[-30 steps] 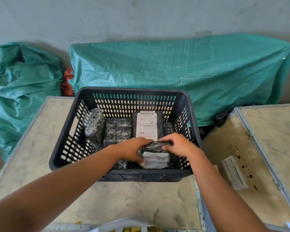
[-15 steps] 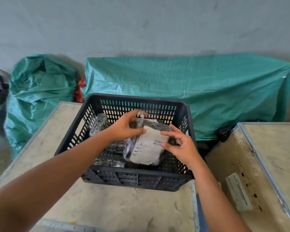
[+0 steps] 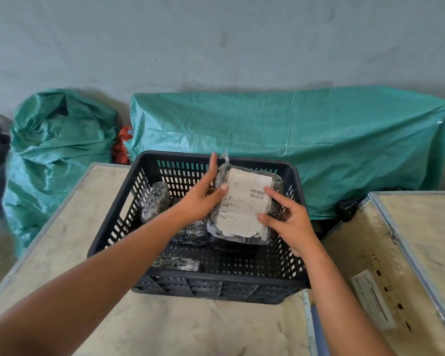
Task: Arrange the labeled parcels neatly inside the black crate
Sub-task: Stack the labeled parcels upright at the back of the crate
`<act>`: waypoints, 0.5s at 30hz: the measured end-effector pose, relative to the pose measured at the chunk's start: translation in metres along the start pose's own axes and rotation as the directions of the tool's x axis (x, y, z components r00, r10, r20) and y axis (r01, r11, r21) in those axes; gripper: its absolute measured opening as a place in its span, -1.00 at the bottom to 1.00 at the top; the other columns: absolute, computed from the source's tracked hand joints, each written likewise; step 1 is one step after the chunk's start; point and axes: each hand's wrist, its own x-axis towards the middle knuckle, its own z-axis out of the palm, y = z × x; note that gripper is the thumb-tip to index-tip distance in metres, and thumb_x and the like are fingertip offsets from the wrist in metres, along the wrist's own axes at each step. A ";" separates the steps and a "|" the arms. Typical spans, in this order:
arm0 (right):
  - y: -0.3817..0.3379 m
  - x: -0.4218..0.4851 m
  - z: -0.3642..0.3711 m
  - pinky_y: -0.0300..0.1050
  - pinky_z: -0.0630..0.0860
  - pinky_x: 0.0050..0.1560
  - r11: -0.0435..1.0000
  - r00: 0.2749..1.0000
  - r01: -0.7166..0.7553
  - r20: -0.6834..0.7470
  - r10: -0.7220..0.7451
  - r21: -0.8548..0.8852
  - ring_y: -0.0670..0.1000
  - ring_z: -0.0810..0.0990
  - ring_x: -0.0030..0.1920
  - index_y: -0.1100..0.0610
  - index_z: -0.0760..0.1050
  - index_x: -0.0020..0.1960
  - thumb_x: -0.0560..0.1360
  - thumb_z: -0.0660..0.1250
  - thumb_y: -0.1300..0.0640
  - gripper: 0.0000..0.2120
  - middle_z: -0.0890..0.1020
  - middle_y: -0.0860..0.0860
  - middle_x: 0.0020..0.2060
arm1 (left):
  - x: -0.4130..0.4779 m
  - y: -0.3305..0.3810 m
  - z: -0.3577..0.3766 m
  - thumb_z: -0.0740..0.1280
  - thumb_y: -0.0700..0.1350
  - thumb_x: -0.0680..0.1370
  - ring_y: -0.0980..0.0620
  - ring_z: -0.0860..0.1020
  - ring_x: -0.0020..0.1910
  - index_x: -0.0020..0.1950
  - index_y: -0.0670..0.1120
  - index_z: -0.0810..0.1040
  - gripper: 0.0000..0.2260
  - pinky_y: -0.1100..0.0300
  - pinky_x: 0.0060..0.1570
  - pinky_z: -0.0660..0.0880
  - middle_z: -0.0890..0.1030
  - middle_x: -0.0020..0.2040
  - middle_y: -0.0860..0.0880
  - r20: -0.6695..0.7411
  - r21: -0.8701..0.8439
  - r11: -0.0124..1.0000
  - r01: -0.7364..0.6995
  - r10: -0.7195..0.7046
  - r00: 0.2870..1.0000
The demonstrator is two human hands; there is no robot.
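The black slotted crate [image 3: 242, 286] stands on a pale board table. Over its right half I hold a plastic-wrapped parcel with a white label [image 3: 244, 204], tilted with the label toward me. My left hand [image 3: 203, 199] grips its left edge, thumb on the label. My right hand [image 3: 288, 217] holds its right side with spread fingertips on the label. A dark wrapped parcel [image 3: 156, 201] stands upright against the crate's left wall. Another [image 3: 193, 232] lies under my left wrist, and a flat one [image 3: 176, 263] lies near the front wall.
A second board-topped case with metal edging [image 3: 409, 265] stands to the right, across a narrow gap, carrying a white sticker [image 3: 373, 299]. Green tarpaulin bundles [image 3: 293, 140] lie behind the crate and at the left [image 3: 54, 155], against a grey wall.
Both hands lifted the labeled parcel from the crate's near right corner, turned its label face up toward me and carried it toward the back right. The view tilted upward.
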 end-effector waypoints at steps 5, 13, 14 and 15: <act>0.011 0.029 0.000 -0.33 0.56 0.19 0.977 1.000 -0.025 0.003 0.027 -0.212 -0.31 0.48 0.36 -0.37 0.52 0.37 0.47 0.57 0.25 -0.32 0.54 -0.45 0.28 | 0.004 -0.037 0.021 0.40 0.23 0.54 -0.06 0.13 0.62 0.53 0.53 -0.13 -0.20 -0.26 0.48 0.26 0.14 0.65 0.03 0.151 0.219 0.972 0.089 -0.124 0.981; 0.029 0.071 0.016 -0.23 0.42 0.29 0.893 0.976 -0.164 0.065 0.209 -0.419 -0.04 0.35 0.49 -0.04 0.34 0.59 0.39 0.63 0.23 -0.14 0.36 -0.03 0.56 | 0.030 -0.068 0.029 0.56 -0.11 0.48 0.10 0.56 0.19 0.65 0.18 0.09 -0.11 0.33 -0.03 0.61 0.36 0.55 -0.01 0.026 0.089 0.956 0.280 -0.283 0.959; 0.033 0.072 0.016 -0.16 0.36 0.37 0.888 0.974 -0.172 0.058 0.217 -0.426 -0.04 0.32 0.51 -0.01 0.34 0.60 0.36 0.67 0.20 -0.10 0.36 -0.02 0.56 | 0.030 -0.069 0.029 0.56 -0.14 0.47 0.07 0.57 0.19 0.66 0.13 0.10 -0.10 0.26 0.00 0.63 0.38 0.54 -0.03 -0.006 0.091 0.949 0.302 -0.303 0.953; 0.037 0.072 0.017 -0.10 0.33 0.42 0.886 0.973 -0.181 0.051 0.224 -0.426 -0.02 0.31 0.52 0.02 0.34 0.60 0.33 0.68 0.20 -0.07 0.36 0.00 0.57 | 0.031 -0.069 0.029 0.57 -0.15 0.47 0.02 0.57 0.23 0.66 0.10 0.10 -0.09 0.16 0.06 0.64 0.38 0.53 -0.06 -0.034 0.111 0.942 0.317 -0.316 0.948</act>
